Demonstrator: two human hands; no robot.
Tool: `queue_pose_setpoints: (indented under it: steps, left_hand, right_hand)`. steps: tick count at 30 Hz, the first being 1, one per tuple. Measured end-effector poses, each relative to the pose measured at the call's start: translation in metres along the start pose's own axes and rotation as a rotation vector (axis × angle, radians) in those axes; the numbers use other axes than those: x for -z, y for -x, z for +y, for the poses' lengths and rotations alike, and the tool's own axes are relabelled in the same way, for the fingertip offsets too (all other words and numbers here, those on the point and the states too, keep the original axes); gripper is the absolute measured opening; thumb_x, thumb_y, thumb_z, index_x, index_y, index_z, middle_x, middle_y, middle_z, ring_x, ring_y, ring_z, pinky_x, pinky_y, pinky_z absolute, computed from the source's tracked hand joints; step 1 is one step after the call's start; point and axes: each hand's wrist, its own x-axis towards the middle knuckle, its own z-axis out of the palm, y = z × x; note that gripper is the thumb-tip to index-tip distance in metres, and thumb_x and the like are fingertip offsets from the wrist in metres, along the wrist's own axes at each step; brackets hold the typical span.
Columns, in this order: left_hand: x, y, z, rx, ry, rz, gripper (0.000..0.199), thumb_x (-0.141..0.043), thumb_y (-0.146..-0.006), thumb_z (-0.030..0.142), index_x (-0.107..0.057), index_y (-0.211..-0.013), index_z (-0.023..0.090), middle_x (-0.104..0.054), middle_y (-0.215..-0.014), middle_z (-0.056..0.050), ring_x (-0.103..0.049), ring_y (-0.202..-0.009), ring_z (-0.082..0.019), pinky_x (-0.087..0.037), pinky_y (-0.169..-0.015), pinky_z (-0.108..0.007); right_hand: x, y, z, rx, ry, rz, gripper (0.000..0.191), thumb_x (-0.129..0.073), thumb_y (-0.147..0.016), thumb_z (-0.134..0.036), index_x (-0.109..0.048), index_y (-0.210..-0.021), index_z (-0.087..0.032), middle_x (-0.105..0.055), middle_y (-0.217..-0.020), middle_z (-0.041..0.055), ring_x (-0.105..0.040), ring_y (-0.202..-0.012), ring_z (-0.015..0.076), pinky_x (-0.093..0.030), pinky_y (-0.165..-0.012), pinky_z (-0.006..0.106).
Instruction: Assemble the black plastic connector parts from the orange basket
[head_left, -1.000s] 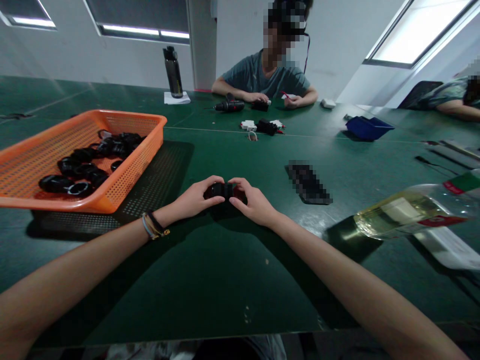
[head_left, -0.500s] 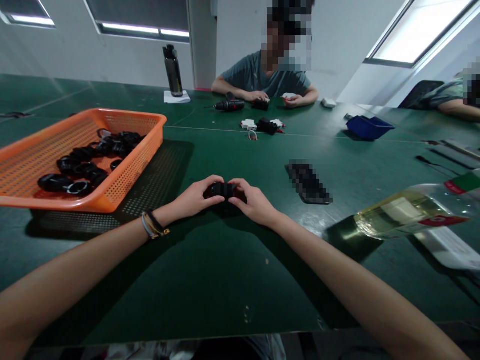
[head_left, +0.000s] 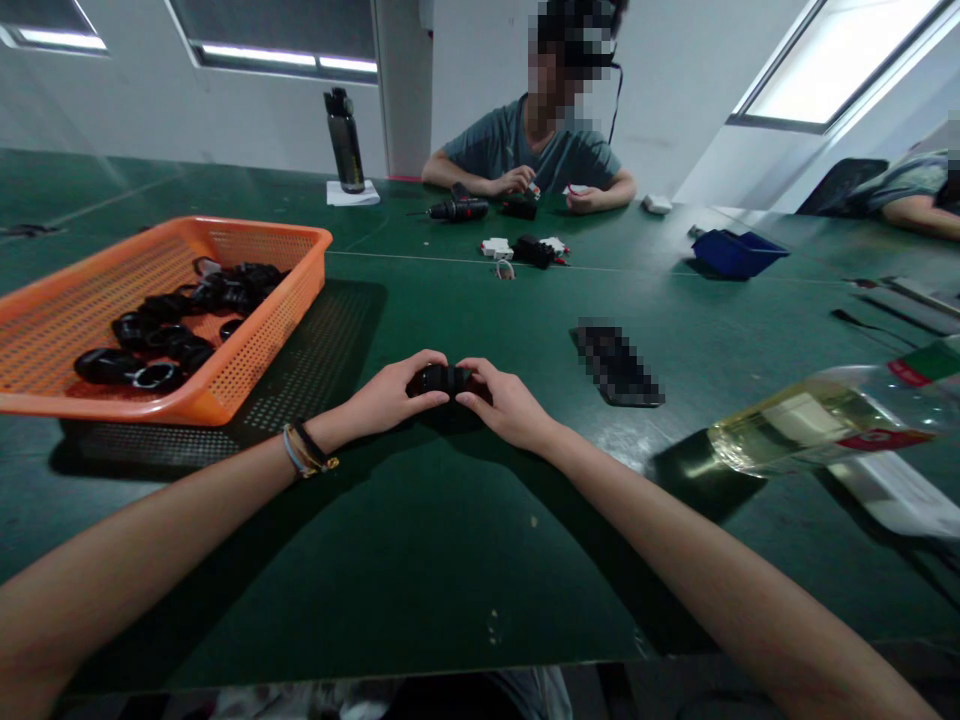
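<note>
A small black rounded part (head_left: 436, 379) is held between my two hands, just above the green table (head_left: 450, 560). My left hand (head_left: 397, 388) grips its left end with thumb and fingers. On the other end, the thumb and fingers of my right hand (head_left: 504, 396) are closed round it. The fingers hide much of its shape. To the left, an orange basket (head_left: 262, 370) contains several similar black parts (head_left: 180, 345).
A phone (head_left: 619, 366) and a tilted oil bottle (head_left: 810, 420) lie to the right. Further back are a blue tray (head_left: 736, 254), white and black pieces (head_left: 534, 251), a power drill (head_left: 459, 208) and a dark bottle (head_left: 345, 142). Across the table a person (head_left: 544, 150) handles small parts.
My hands and the black part are almost unmoved. Across the table, the person's hand on the left has lifted slightly off the black object, and the head has shifted.
</note>
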Motion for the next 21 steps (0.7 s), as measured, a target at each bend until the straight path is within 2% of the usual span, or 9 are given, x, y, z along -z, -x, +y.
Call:
queue_pose_setpoints:
  steps: [21]
  left_hand:
    - [-0.0003, 0.0, 0.0022, 0.005, 0.01, -0.004, 0.033, -0.053, -0.075, 0.035, -0.048, -0.104, 0.02, -0.058, -0.097, -0.003, -0.055, -0.083, -0.019, -0.043, -0.076, -0.032]
  right_hand:
    - [-0.0007, -0.0018, 0.0004, -0.026, 0.055, 0.01, 0.025, -0.051, -0.083, -0.022, -0.05, -0.107, -0.014, -0.063, -0.08, 0.0035, -0.058, -0.069, 0.0134, -0.04, -0.062, 0.024]
